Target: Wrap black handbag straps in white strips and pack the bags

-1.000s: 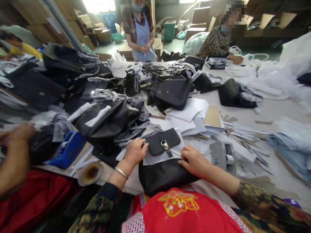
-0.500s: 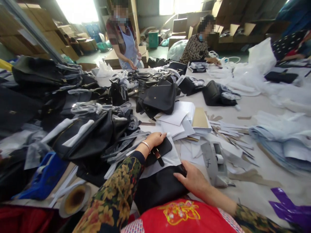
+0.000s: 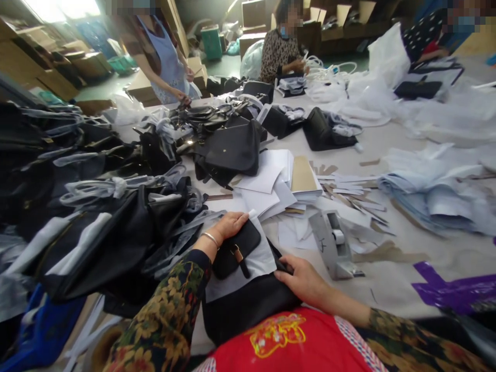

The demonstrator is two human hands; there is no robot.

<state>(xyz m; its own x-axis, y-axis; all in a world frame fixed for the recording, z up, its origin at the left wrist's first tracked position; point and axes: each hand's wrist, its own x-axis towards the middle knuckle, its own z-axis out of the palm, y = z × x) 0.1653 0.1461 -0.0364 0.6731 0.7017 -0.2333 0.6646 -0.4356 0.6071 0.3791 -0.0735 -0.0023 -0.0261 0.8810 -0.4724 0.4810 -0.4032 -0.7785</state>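
Observation:
A black handbag [image 3: 250, 305] lies against the red apron at the near edge of the table. Over its upper part is a thin white sheet [image 3: 264, 261], and on that rests a black flap with a gold buckle [image 3: 237, 253] and brown strap piece. My left hand [image 3: 229, 226] is closed on the top of the flap and the sheet's upper corner. At the bag's right edge, my right hand [image 3: 304, 278] pinches the black material between thumb and fingers. The undersides of both hands are hidden.
A grey tape dispenser [image 3: 334, 243] stands right of the bag, with white paper sheets [image 3: 267, 188] beyond. Black bags [image 3: 116, 243] crowd the left, near a blue tape dispenser [image 3: 50, 330]. Purple tape [image 3: 445, 289] lies at right. Co-workers [image 3: 281, 46] are across the table.
The view has shifted right and down, so things sit further left. My right hand now grips the bag's right edge, where its fingers lay on top before. My left hand keeps its hold.

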